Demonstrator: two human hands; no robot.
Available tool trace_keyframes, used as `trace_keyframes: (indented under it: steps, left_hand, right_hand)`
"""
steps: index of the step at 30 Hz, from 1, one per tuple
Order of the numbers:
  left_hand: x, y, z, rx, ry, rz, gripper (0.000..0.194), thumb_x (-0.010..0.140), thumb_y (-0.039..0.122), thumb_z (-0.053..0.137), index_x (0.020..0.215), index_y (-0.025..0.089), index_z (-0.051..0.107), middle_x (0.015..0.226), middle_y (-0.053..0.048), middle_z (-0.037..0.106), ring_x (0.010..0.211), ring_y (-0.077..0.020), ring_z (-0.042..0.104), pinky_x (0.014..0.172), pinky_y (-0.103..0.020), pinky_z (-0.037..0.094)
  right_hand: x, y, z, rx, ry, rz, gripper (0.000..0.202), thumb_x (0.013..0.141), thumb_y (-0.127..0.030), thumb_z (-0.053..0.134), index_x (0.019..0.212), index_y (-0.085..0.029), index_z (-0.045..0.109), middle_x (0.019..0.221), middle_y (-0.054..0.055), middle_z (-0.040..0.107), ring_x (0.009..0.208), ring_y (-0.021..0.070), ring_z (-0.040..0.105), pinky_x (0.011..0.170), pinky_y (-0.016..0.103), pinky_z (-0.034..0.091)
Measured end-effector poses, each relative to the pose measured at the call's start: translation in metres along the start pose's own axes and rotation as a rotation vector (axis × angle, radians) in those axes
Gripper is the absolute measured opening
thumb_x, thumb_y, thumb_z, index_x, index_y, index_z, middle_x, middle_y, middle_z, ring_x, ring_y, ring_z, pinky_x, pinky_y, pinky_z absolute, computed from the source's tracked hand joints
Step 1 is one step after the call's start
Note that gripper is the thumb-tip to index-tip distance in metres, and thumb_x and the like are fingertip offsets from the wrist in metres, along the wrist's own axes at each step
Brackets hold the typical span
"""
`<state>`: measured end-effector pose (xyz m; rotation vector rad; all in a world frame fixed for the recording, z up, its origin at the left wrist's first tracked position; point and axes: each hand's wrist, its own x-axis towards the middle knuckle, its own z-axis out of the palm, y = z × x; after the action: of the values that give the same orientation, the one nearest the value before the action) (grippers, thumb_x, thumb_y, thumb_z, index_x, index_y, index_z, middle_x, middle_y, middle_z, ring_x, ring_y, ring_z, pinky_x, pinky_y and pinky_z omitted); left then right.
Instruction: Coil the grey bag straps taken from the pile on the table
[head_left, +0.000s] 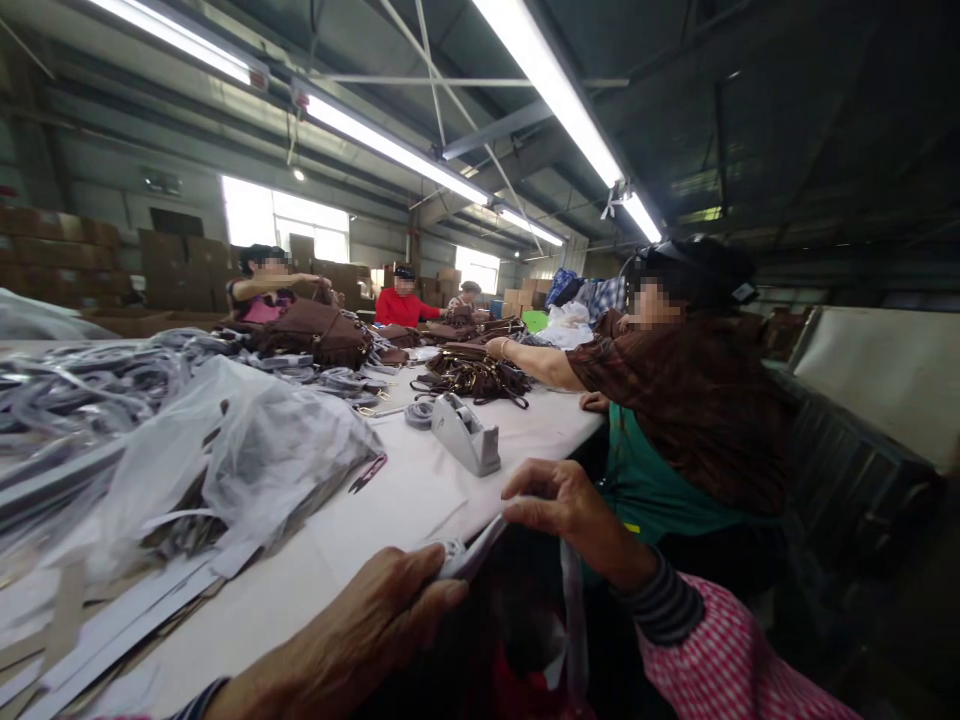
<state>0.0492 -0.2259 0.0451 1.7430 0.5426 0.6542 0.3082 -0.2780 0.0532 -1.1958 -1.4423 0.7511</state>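
Note:
A grey-white strap (484, 548) is stretched between my hands at the table's near edge, and a length of it hangs below my right hand. My left hand (382, 610) is closed on one end, thumb on top, with a small wrapped bundle at the fingertips. My right hand (566, 510) pinches the strap between thumb and fingers, a little higher and to the right. Beyond them on the white table (330, 560) stand a grey tape dispenser (466, 436) and a roll of tape (419, 414). Small pink-handled snips (368, 473) lie left of the dispenser.
Clear plastic (262, 440) covers straps and card strips (142, 610) at the left. Dark brown bags (319, 333) and a pile of brown straps with metal clasps (476, 372) lie farther back. A person in a green apron (660, 470) reaches over the table from the right; several others work behind.

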Motion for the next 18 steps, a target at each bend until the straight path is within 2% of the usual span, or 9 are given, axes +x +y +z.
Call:
trace_keyframes:
  steps: [2,5,8,9,11,13,14,16,18]
  left_hand:
    - [-0.002,0.007,0.007,-0.159,-0.081,-0.078,0.043,0.088,0.058,0.070,0.070,0.019,0.069,0.060,0.000,0.060,0.053,-0.0132,0.047,0.049,-0.023,0.035]
    - [0.014,0.007,0.008,-0.483,-0.109,-0.069,0.049,0.095,0.058,0.061,0.071,0.016,0.066,0.053,0.001,0.053,0.047,-0.0103,0.044,0.047,-0.021,0.034]
    - [0.037,0.011,0.000,-0.759,-0.049,-0.050,0.044,0.100,0.051,0.056,0.080,0.014,0.067,0.049,0.004,0.047,0.043,-0.0096,0.041,0.046,-0.020,0.039]
    - [0.043,0.014,-0.003,-0.810,-0.011,-0.044,0.041,0.102,0.048,0.054,0.084,0.014,0.068,0.050,0.005,0.047,0.043,-0.0094,0.041,0.046,-0.020,0.040]
    - [0.050,0.021,-0.008,-0.846,0.087,-0.006,0.034,0.104,0.040,0.052,0.091,0.013,0.068,0.057,0.003,0.055,0.043,-0.0084,0.044,0.047,-0.019,0.042]
    - [0.052,0.024,-0.010,-0.772,0.172,0.049,0.032,0.104,0.039,0.053,0.097,0.012,0.069,0.069,-0.002,0.064,0.050,-0.0095,0.054,0.052,-0.020,0.046]
    - [0.052,0.023,-0.010,-0.684,0.195,0.083,0.032,0.103,0.040,0.054,0.101,0.012,0.069,0.076,-0.005,0.068,0.056,-0.0114,0.059,0.055,-0.021,0.048]
    - [0.050,0.015,-0.010,-0.395,0.218,0.173,0.033,0.103,0.044,0.054,0.104,0.014,0.069,0.090,-0.009,0.073,0.071,-0.0166,0.067,0.064,-0.025,0.052]
    - [0.049,0.000,-0.012,0.015,0.230,0.331,0.030,0.103,0.044,0.053,0.098,0.017,0.066,0.094,-0.008,0.073,0.080,-0.0198,0.068,0.071,-0.029,0.051]
  right_hand:
    - [0.016,0.005,0.013,0.001,0.002,-0.068,0.034,0.079,-0.046,0.084,0.075,-0.015,0.073,0.066,-0.002,0.057,0.065,0.0118,0.046,0.060,0.025,0.034]
    - [0.019,0.024,0.059,0.186,-0.015,-0.029,0.046,0.083,-0.058,0.079,0.073,-0.014,0.067,0.065,-0.002,0.055,0.062,0.0108,0.045,0.057,0.024,0.034]
    - [0.001,0.049,0.115,0.470,0.169,0.043,0.056,0.091,-0.071,0.061,0.077,-0.018,0.058,0.055,-0.005,0.047,0.047,0.0082,0.036,0.045,0.023,0.026]
    - [-0.005,0.056,0.131,0.502,0.211,0.066,0.059,0.094,-0.075,0.053,0.077,-0.018,0.057,0.053,-0.006,0.043,0.044,0.0077,0.032,0.043,0.023,0.022]
    - [-0.016,0.065,0.155,0.495,0.296,0.040,0.059,0.093,-0.076,0.054,0.085,-0.017,0.061,0.051,-0.008,0.039,0.043,0.0070,0.028,0.044,0.023,0.019]
    - [-0.022,0.068,0.164,0.481,0.275,0.013,0.057,0.089,-0.073,0.064,0.097,-0.016,0.065,0.050,-0.009,0.038,0.043,0.0062,0.027,0.044,0.023,0.019]
    - [-0.023,0.067,0.165,0.503,0.220,0.022,0.057,0.089,-0.071,0.067,0.101,-0.015,0.065,0.049,-0.009,0.040,0.041,0.0060,0.027,0.043,0.022,0.020]
    - [-0.022,0.065,0.158,0.596,0.038,0.091,0.056,0.089,-0.069,0.068,0.103,-0.014,0.065,0.050,-0.007,0.048,0.038,0.0062,0.033,0.039,0.021,0.024]
    - [-0.021,0.064,0.146,0.691,-0.143,0.184,0.054,0.087,-0.065,0.071,0.101,-0.013,0.065,0.055,-0.002,0.059,0.037,0.0074,0.043,0.038,0.020,0.031]
